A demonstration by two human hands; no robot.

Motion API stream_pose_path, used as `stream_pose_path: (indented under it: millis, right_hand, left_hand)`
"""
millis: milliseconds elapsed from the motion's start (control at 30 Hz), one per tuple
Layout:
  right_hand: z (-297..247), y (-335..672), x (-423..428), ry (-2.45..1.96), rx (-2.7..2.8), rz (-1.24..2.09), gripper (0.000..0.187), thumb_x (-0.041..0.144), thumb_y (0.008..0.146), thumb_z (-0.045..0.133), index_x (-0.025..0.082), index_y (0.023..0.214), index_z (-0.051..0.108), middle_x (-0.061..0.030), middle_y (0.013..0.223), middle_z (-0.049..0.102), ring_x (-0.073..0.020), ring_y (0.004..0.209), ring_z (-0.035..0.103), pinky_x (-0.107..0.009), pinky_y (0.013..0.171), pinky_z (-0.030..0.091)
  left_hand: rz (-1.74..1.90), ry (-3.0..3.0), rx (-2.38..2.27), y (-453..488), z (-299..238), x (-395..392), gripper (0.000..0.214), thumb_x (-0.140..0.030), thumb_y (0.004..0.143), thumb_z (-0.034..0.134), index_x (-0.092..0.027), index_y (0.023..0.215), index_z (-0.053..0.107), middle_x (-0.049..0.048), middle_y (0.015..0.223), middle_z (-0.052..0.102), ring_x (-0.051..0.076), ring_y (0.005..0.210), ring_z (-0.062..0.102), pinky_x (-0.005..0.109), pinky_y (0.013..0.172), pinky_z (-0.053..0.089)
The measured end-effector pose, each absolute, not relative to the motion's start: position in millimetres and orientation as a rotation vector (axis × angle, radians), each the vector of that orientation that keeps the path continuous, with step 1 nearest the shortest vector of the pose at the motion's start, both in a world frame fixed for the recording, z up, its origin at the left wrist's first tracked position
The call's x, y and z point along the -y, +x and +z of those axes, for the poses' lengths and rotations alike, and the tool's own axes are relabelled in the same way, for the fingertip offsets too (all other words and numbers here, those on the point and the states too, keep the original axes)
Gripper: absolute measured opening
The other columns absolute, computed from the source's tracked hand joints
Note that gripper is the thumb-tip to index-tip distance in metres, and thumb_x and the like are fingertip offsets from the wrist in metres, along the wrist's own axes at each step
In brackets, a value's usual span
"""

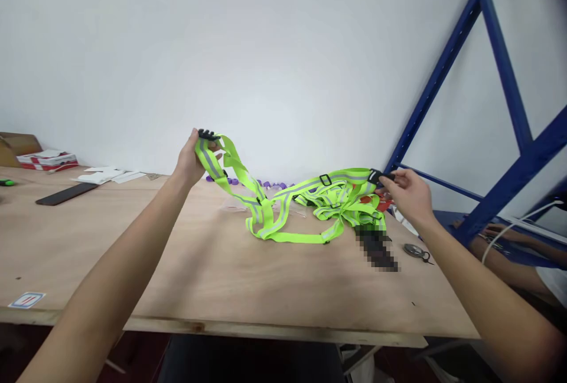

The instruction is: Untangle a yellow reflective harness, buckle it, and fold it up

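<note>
left hand [191, 159] raised above the plywood table [177, 265], fingers curled shut around one end of a neon-yellow reflective strap harness [283, 205], black buckle [207, 134] poking out at 12 o'clock of the fist. right hand [410, 192] lower, at 3 o'clock of the harness, thumb and fingertips pinched closed on the other black buckle [375, 176]. strap draped down from the left fist toward 4 o'clock, bunched in loops on the tabletop between both hands, grey reflective stripes along the webbing. small purple pieces [266, 183] in a row behind the pile, at 12 o'clock. blurred dark item [376, 247] just at 5 o'clock of the pile, touching the strap's edge. round metal keyring thing [416, 250] near the right wrist, at 6 o'clock. flat black bar [66, 194] and white papers [108, 175] far off at 9 o'clock. blue steel rack frame [500, 75] at 2 o'clock; another person's arm [509, 235] beneath it.
</note>
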State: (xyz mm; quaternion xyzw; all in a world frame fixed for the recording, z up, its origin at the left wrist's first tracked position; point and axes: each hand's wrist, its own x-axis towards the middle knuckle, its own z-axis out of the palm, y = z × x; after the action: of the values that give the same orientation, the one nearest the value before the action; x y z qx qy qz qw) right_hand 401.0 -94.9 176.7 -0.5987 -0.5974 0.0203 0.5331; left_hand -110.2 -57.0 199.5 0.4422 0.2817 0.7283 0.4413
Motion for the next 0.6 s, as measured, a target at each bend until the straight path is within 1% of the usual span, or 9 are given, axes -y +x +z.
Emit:
stream_pose_path:
  millis: [67,133,167,233,300,400,467,533,600]
  right_hand:
    - [146.1,393.7,120.4,-1.332,1.482,0.055,0.029,0.050,0.079,0.068,0.024,0.089,0.059,-0.0071,0.084,0.074,-0.0277,0.077,0.073,-0.039,0.066,0.058]
    - [107.9,390.7,146.6,-1.303,1.657,-0.075,0.026,0.047,0.082,0.066,0.024,0.092,0.065,-0.0071,0.088,0.075,-0.0266,0.076,0.072,-0.039,0.068,0.059]
    - [88.0,390.0,158.9,-1.273,1.754,-0.166,0.021,0.043,0.085,0.063,0.024,0.094,0.067,-0.0072,0.090,0.076,-0.0254,0.076,0.072,-0.038,0.068,0.059]
    - [51.0,388.7,181.1,-1.164,1.975,-0.346,0.016,0.028,0.091,0.053,0.024,0.099,0.067,-0.0081,0.098,0.075,-0.0245,0.088,0.072,-0.037,0.077,0.059]
    - [21.4,385.0,199.9,-1.069,2.139,-0.532,0.023,0.016,0.091,0.049,0.024,0.102,0.067,-0.0092,0.101,0.073,-0.0241,0.094,0.071,-0.037,0.081,0.058]
    - [-6.0,373.4,221.3,-1.002,2.312,-0.698,0.031,0.005,0.085,0.048,0.020,0.102,0.068,-0.0122,0.103,0.071,-0.0243,0.092,0.067,-0.037,0.080,0.055]
    - [-14.2,362.4,229.7,-1.004,2.411,-0.728,0.033,0.000,0.077,0.049,0.019,0.095,0.069,-0.0139,0.105,0.071,-0.0256,0.093,0.065,-0.038,0.081,0.053]
    - [-16.3,349.9,233.1,-1.016,2.509,-0.711,0.034,-0.001,0.069,0.051,0.018,0.090,0.068,-0.0148,0.107,0.071,-0.0277,0.097,0.063,-0.040,0.084,0.051]
    - [-14.2,336.5,233.1,-1.025,2.620,-0.644,0.036,0.000,0.065,0.053,0.017,0.092,0.069,-0.0155,0.111,0.072,-0.0297,0.101,0.062,-0.043,0.087,0.051]
  left_hand:
    - [1.701,1.199,-0.679,-102.4,169.3,83.8,0.049,-0.066,0.082,0.066,-0.019,0.093,0.061,0.0031,0.077,0.065,0.021,0.077,0.065,0.039,0.081,0.056]
    - [1.522,1.322,-0.728,-91.7,128.4,116.9,0.052,-0.068,0.081,0.065,-0.019,0.099,0.062,0.0050,0.086,0.068,0.023,0.079,0.066,0.041,0.081,0.056]
    - [1.439,1.404,-0.771,-85.8,106.7,134.8,0.053,-0.068,0.084,0.062,-0.019,0.103,0.062,0.0061,0.093,0.069,0.024,0.084,0.066,0.042,0.084,0.055]
    - [1.268,1.652,-0.890,-74.1,66.4,169.6,0.044,-0.060,0.095,0.054,-0.020,0.113,0.061,0.0083,0.108,0.069,0.025,0.101,0.065,0.041,0.094,0.052]
    - [1.106,1.876,-0.976,-63.8,35.3,198.6,0.039,-0.052,0.100,0.048,-0.022,0.123,0.058,0.0090,0.117,0.067,0.026,0.111,0.061,0.040,0.099,0.049]
    - [0.871,2.132,-1.007,-50.5,7.4,223.3,0.038,-0.047,0.102,0.047,-0.024,0.131,0.054,0.0104,0.130,0.063,0.027,0.120,0.058,0.039,0.103,0.046]
    - [0.747,2.249,-1.051,-42.3,-2.2,228.0,0.037,-0.045,0.102,0.047,-0.024,0.131,0.055,0.0107,0.129,0.064,0.027,0.117,0.059,0.038,0.100,0.046]
    - [0.688,2.346,-1.105,-34.7,-7.6,227.8,0.034,-0.045,0.102,0.048,-0.023,0.125,0.060,0.0101,0.121,0.066,0.026,0.112,0.060,0.038,0.098,0.047]
    - [0.688,2.427,-1.148,-29.3,-10.7,227.0,0.031,-0.044,0.101,0.050,-0.024,0.120,0.064,0.0091,0.116,0.067,0.026,0.110,0.059,0.038,0.098,0.047]
